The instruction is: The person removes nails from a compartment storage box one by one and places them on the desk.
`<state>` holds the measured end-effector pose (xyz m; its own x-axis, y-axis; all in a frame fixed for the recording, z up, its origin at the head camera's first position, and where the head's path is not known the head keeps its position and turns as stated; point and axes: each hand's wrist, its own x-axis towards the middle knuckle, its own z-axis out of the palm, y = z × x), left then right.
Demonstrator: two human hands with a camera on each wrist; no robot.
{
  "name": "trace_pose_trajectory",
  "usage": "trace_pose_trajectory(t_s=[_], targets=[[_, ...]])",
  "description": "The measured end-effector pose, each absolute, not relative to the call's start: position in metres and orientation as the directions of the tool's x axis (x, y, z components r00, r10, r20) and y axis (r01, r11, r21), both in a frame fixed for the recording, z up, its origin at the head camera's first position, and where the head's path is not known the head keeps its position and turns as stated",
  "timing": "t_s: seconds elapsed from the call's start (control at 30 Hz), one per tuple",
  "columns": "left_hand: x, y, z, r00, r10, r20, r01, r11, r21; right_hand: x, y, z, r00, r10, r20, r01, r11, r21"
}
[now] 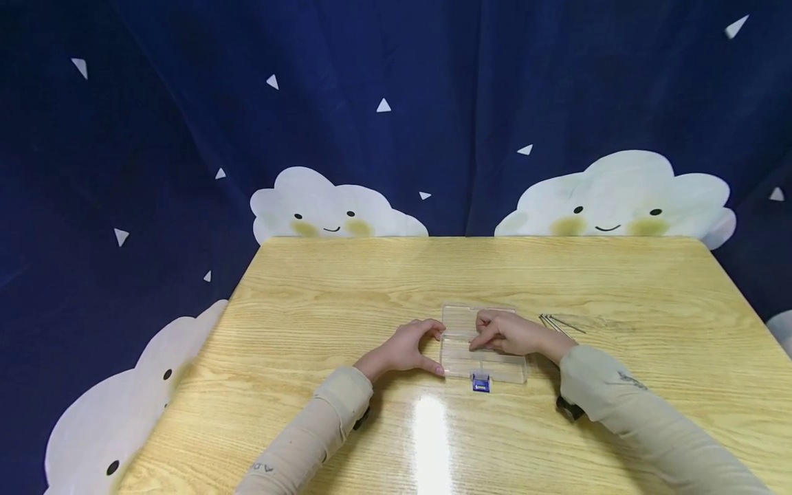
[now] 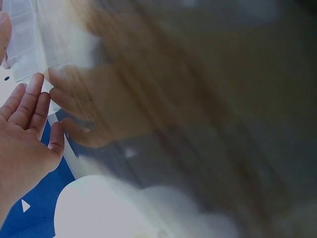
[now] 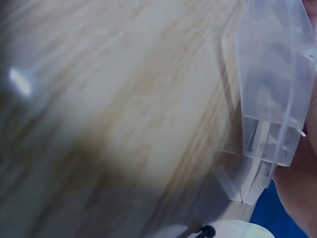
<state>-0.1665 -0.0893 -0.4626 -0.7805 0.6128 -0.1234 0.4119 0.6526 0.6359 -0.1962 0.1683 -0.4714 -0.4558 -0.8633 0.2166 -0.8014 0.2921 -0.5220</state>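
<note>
A clear plastic box (image 1: pixel 458 368) lies on the table with its lid (image 1: pixel 456 316) folded back and a blue latch (image 1: pixel 480 383) on its near side. The left hand (image 1: pixel 405 347) holds the box's left end, thumb at the near corner and fingers at the far one. In the left wrist view, that hand's (image 2: pixel 29 119) fingers touch the box edge. The right hand (image 1: pixel 504 332) reaches over the box with its fingertips down inside; whether they pinch something is too small to tell. In the right wrist view, a thin dark piece shows in the box (image 3: pixel 270 84).
Several long metal nails or screws (image 1: pixel 559 326) lie on the table just right of the right hand. The wooden table (image 1: pixel 346 275) ends at a dark blue curtain (image 1: pixel 346 41) with clouds and triangles.
</note>
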Motion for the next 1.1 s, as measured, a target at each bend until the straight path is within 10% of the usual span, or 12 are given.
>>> trace_pose_trajectory(t_s=[1.1], targets=[[-0.1683,-0.0901,-0.4646,-0.772,0.628,-0.098,0.443,0.642,0.626,-0.1937,0.1599,-0.4736,-0.435,-0.863,0.257,-0.829,0.272,-0.489]])
